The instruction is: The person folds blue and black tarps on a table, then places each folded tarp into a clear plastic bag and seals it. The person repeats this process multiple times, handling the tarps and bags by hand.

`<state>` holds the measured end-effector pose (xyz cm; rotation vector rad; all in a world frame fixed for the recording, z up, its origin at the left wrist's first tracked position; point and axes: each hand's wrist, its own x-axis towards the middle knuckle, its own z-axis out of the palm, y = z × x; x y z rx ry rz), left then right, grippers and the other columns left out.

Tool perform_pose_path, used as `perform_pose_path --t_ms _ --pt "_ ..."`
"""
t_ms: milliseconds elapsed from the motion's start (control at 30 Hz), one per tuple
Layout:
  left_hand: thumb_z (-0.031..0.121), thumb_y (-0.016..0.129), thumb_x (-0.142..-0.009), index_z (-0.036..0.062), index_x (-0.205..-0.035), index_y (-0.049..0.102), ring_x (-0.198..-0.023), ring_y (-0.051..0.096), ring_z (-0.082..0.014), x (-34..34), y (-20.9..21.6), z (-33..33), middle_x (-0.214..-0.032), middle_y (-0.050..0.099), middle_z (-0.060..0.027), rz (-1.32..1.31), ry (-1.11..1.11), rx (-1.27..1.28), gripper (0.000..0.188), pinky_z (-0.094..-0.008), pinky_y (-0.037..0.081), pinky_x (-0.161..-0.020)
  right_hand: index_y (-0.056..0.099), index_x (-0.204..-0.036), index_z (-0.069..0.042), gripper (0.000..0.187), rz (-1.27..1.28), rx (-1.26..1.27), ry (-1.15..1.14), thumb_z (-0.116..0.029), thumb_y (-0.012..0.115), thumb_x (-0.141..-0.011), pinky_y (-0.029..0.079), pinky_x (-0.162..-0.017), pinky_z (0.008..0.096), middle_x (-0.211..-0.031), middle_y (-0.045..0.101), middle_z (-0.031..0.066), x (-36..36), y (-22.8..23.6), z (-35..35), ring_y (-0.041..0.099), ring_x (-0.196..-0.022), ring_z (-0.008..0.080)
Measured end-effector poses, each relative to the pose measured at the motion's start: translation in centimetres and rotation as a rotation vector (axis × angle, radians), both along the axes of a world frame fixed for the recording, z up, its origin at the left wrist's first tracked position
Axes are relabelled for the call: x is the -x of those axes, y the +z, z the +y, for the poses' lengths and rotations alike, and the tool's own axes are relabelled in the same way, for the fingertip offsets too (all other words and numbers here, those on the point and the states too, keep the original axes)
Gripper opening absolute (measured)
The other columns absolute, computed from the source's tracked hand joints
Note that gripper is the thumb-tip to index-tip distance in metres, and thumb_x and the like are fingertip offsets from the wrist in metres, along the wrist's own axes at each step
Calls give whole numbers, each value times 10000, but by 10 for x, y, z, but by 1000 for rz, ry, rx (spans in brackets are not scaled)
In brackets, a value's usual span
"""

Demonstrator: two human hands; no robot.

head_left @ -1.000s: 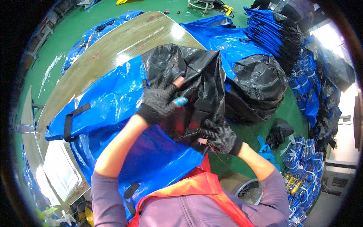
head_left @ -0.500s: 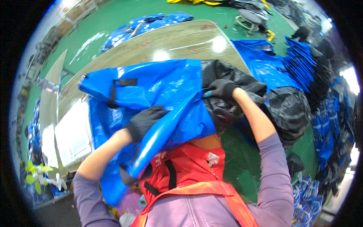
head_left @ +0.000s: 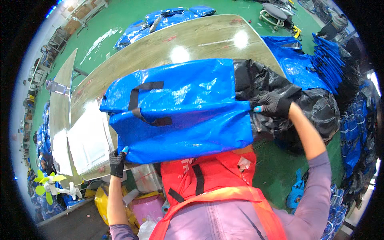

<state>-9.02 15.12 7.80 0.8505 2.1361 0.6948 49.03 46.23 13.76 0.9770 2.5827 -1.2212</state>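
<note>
A shiny blue tarpaulin bag (head_left: 180, 138) with black webbing handles (head_left: 135, 98) lies flat across the table. Crumpled black plastic sheeting (head_left: 256, 76) adjoins its right end; whether it is part of the bag I cannot make out. My left hand (head_left: 117, 163), in a black glove with bare blue-tipped thumb, pinches the bag's near left corner. At the right end, my right hand (head_left: 273, 105), gloved alike, is closed on the black sheeting just beside the blue edge. Its thumb lies on top and its other fingers are partly hidden.
The wood-patterned table (head_left: 208, 34) extends beyond the bag, with white sheets (head_left: 90, 140) on its left. Stacked blue bags (head_left: 328, 64) stand at the right. A small green-bladed fan (head_left: 50, 186) is at the lower left. My red apron (head_left: 216, 172) touches the near side.
My left hand has moved left and nearer, from the bag's middle to its near left corner. The folded, bunched blue front now lies flat and both handles show. My right hand stays at the right end.
</note>
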Motion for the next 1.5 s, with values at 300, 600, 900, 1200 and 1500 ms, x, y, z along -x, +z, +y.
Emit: perform_pose_path --t_ms 300,600,900,1200,1500 --pt "446 601 -849 16 -1152 582 -1148 502 -405 -85 108 129 -1222 533 -247 1153 -622 -325 527 -478 348 -1019 699 -750 -57 527 -187 -435 27 -581 637 -763 384 -817 494 -914 597 150 18 -12 -3 591 -890 352" --pt "393 619 -846 38 -990 624 -866 572 -371 -62 0 99 -949 591 -182 858 -615 -154 383 -494 445 -808 127 -1531 -201 1284 -290 -699 -204 -795 672 -531 113 -1135 580 -1547 120 249 -15 -35 23 119 -1427 443" --pt "382 517 -898 230 -1373 487 -1377 297 -395 -277 56 237 -1454 398 -175 647 -1479 -780 500 -565 189 -1126 398 -1413 -146 936 -507 -946 -158 -504 753 -625 341 -1026 579 -1385 454 212 33 27 -19 411 -1298 383" --pt "547 488 -859 227 -1404 433 -1403 213 -448 -283 -7 228 -1498 328 -180 702 -1528 -803 634 -671 112 -1087 681 -998 -177 271 227 -1110 -133 -222 677 -731 459 -829 533 -939 653 107 -8 -3 -153 632 -875 283" --pt "488 417 -932 153 -1437 367 -1362 283 -369 -242 3 180 -1484 344 -137 402 -1668 -593 609 -598 129 -1087 696 -1015 -203 511 -186 -433 -104 -643 551 -801 498 -818 483 -977 685 159 65 28 49 650 -911 382"
